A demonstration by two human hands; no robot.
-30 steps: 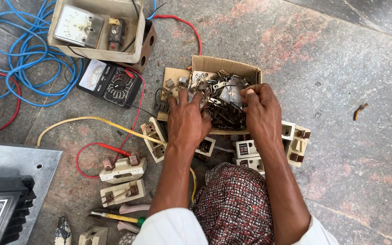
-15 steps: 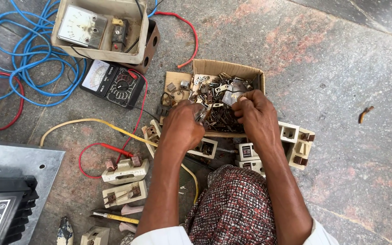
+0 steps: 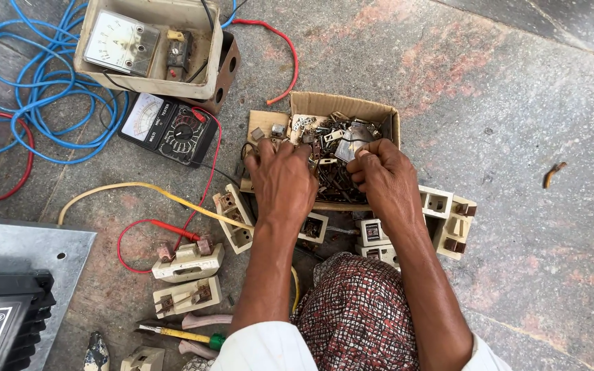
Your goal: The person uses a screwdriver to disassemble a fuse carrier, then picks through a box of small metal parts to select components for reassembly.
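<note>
Box: we log a cardboard box [image 3: 379, 113] of metal scraps [image 3: 335, 180], far of both hands.
Left hand [image 3: 282, 180]: fingers spread on scraps (nothing clamped).
Right hand [image 3: 388, 180]: fingertips pinched on a small piece.

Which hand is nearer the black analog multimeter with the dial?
Left. The left hand rests in the cardboard box, just right of the black analog multimeter; the right hand is farther right, across the box.
</note>
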